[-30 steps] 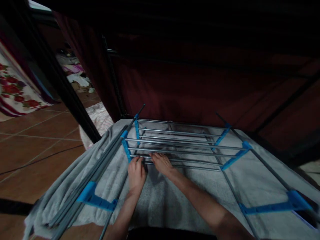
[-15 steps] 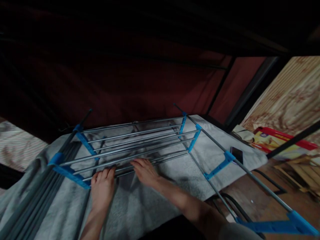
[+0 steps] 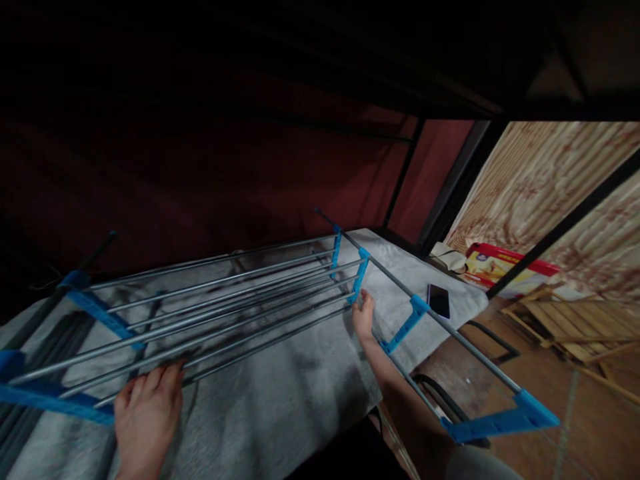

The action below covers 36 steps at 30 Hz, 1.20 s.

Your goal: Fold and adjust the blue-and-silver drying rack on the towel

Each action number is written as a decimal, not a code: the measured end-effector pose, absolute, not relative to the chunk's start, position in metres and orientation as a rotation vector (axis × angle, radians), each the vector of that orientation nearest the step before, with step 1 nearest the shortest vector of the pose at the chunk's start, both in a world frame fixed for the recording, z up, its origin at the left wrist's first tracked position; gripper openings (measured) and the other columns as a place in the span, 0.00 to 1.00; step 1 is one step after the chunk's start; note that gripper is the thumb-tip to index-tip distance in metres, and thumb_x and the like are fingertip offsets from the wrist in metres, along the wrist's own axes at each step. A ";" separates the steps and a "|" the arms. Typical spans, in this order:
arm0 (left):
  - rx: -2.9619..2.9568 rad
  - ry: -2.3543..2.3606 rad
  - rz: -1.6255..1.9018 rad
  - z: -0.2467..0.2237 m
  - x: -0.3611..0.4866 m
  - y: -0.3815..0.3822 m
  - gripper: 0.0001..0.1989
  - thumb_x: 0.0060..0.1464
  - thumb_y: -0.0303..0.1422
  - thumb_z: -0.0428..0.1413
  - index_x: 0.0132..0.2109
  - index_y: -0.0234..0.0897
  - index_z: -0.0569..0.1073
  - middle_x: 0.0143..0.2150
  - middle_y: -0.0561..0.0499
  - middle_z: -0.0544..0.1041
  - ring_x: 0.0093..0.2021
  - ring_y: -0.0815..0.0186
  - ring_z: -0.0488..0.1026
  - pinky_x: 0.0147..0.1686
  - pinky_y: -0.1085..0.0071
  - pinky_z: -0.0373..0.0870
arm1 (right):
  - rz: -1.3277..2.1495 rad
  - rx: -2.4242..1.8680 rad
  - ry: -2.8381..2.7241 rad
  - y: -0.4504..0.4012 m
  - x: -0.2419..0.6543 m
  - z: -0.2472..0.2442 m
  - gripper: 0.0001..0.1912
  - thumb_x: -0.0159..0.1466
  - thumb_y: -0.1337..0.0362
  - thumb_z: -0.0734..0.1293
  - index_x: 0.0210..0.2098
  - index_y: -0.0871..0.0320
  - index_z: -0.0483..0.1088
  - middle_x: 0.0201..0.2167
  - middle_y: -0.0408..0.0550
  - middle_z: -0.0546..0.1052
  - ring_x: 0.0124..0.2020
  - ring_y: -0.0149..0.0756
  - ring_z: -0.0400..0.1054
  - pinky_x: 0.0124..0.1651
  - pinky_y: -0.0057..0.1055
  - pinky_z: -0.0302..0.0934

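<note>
A partly assembled rack of grey metal tubes (image 3: 240, 293) and blue plastic brackets lies across a light grey blanket (image 3: 280, 393). My left hand (image 3: 149, 410) curls over the near tubes, close to the left blue bracket (image 3: 55, 400). Its fingertips go behind the metal. At the other end, my right hand (image 3: 364, 317) closes around the lower end of a blue bracket (image 3: 360, 273), where the near tubes meet it. Two more blue brackets, one of them a middle bracket (image 3: 405, 325), join the side poles running toward me on the right.
Loose dark tubes (image 3: 55, 347) lie on the blanket at left. A phone (image 3: 439, 301) rests on the blanket's right part. Beyond are a red and yellow box (image 3: 505, 263), a wooden slatted piece (image 3: 575, 320) and black frame bars (image 3: 565, 227).
My right hand has moved right from the middle of the near tubes to the right bracket. My left hand stays on the tubes near the left bracket. The view has turned rightward.
</note>
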<state>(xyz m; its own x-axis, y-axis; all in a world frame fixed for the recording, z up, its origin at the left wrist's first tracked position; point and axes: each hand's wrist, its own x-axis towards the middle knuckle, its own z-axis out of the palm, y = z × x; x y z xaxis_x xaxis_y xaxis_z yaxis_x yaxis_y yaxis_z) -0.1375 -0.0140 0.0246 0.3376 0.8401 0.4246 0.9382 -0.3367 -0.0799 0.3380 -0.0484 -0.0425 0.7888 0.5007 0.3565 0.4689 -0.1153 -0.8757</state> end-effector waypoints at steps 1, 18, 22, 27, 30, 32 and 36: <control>-2.288 -1.586 -0.446 0.025 -0.137 -0.014 0.22 0.67 0.30 0.41 0.56 0.35 0.77 0.45 0.39 0.79 0.49 0.48 0.73 0.56 0.50 0.66 | 0.067 -1.740 -0.776 -0.044 0.341 -0.041 0.26 0.61 0.65 0.60 0.58 0.60 0.66 0.56 0.60 0.73 0.61 0.46 0.66 0.67 0.46 0.59; -2.340 -1.545 -0.562 0.023 -0.138 -0.011 0.25 0.67 0.35 0.39 0.57 0.31 0.76 0.43 0.37 0.80 0.47 0.45 0.74 0.58 0.46 0.64 | 0.063 -1.901 -0.825 -0.029 0.331 -0.027 0.03 0.62 0.64 0.64 0.37 0.53 0.66 0.36 0.48 0.75 0.39 0.42 0.70 0.46 0.34 0.65; -2.367 -1.520 -0.507 0.020 -0.130 -0.004 0.26 0.69 0.37 0.39 0.58 0.30 0.76 0.45 0.37 0.80 0.49 0.47 0.74 0.56 0.51 0.64 | 0.092 -1.944 -0.854 -0.031 0.323 -0.026 0.04 0.65 0.62 0.62 0.38 0.53 0.67 0.33 0.46 0.76 0.36 0.41 0.71 0.42 0.32 0.64; -2.472 -1.448 -0.475 0.027 -0.105 0.004 0.24 0.70 0.38 0.40 0.54 0.35 0.78 0.43 0.40 0.81 0.46 0.51 0.75 0.48 0.57 0.64 | 0.123 -1.994 -0.875 -0.033 0.323 -0.022 0.07 0.68 0.61 0.61 0.41 0.55 0.70 0.33 0.48 0.78 0.35 0.42 0.73 0.41 0.32 0.64; -2.525 -1.418 -0.469 0.029 -0.092 0.007 0.22 0.69 0.37 0.42 0.54 0.37 0.79 0.43 0.41 0.82 0.46 0.52 0.76 0.46 0.58 0.64 | 0.134 -2.019 -0.881 -0.033 0.324 -0.019 0.08 0.68 0.62 0.61 0.42 0.55 0.70 0.34 0.49 0.80 0.37 0.43 0.75 0.41 0.32 0.64; -2.556 -1.399 -0.461 0.028 -0.089 0.010 0.22 0.69 0.36 0.42 0.54 0.35 0.79 0.44 0.40 0.82 0.46 0.51 0.76 0.46 0.58 0.64 | 0.138 -2.031 -0.885 -0.033 0.324 -0.018 0.08 0.69 0.62 0.61 0.43 0.55 0.71 0.34 0.49 0.80 0.38 0.43 0.75 0.41 0.32 0.64; -2.573 -1.366 -0.446 0.021 -0.092 0.016 0.24 0.70 0.36 0.40 0.55 0.35 0.78 0.45 0.41 0.83 0.46 0.51 0.77 0.45 0.58 0.63 | 0.143 -2.048 -0.892 -0.033 0.322 -0.016 0.08 0.70 0.62 0.62 0.44 0.56 0.72 0.35 0.51 0.81 0.38 0.45 0.76 0.40 0.32 0.64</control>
